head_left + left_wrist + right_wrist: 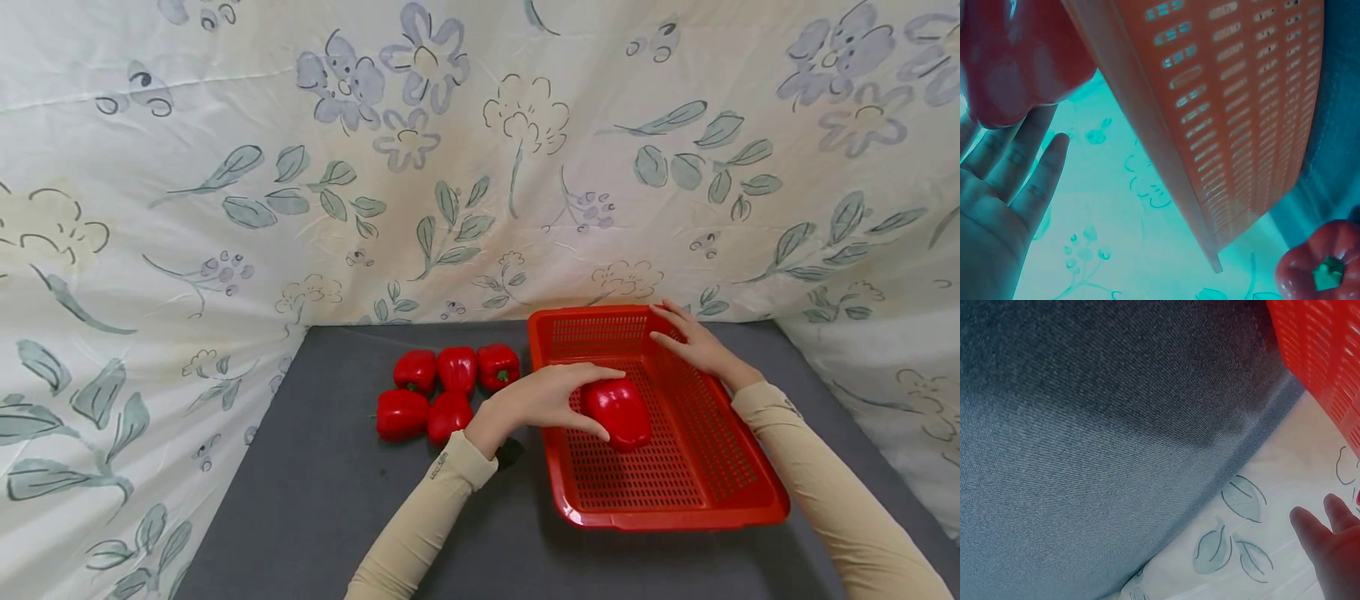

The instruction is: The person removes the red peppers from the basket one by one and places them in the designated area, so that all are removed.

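My left hand [551, 396] holds a glossy red bell pepper [618, 414] above the inside of a red perforated plastic basket [667, 521], thumb on the near side and fingers on the far side. In the left wrist view the pepper [1019, 62] rests against the fingers [1016, 153], beside the basket's slotted wall [1210, 112]. At the basket's far right rim is my right hand [701, 346], its fingers loosely extended. In the right wrist view only some fingers [1313, 531] show, below the basket's side [1319, 356]; whether they touch the basket, I cannot tell.
Several red bell peppers [457, 369] lie grouped left of the basket on the dark grey tabletop [315, 500]. One pepper [1319, 265] shows low in the left wrist view. A floral cloth [450, 167] hangs behind and along both sides of the table.
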A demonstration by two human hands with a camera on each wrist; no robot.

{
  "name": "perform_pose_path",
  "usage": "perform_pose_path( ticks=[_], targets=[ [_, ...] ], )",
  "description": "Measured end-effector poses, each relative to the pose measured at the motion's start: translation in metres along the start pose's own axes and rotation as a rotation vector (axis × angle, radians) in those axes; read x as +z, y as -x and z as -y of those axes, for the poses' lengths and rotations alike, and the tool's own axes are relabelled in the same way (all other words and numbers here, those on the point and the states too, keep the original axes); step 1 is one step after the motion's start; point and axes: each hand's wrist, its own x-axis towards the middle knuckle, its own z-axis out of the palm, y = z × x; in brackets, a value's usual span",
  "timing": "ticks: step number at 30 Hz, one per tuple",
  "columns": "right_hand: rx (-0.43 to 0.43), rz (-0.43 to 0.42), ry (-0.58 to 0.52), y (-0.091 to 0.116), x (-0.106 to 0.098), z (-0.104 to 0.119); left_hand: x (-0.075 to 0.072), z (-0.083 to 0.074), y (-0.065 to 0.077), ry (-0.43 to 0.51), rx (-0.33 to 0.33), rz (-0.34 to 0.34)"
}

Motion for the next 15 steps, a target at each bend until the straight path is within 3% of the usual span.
perform_pose_path(
  ticks=[15],
  targets=[
    [0.000,-0.005,0.007,-0.0006,-0.0005,0.0001,-0.0077,0.0011,0.0089,0.031,-0.008,-0.038]
  ],
)
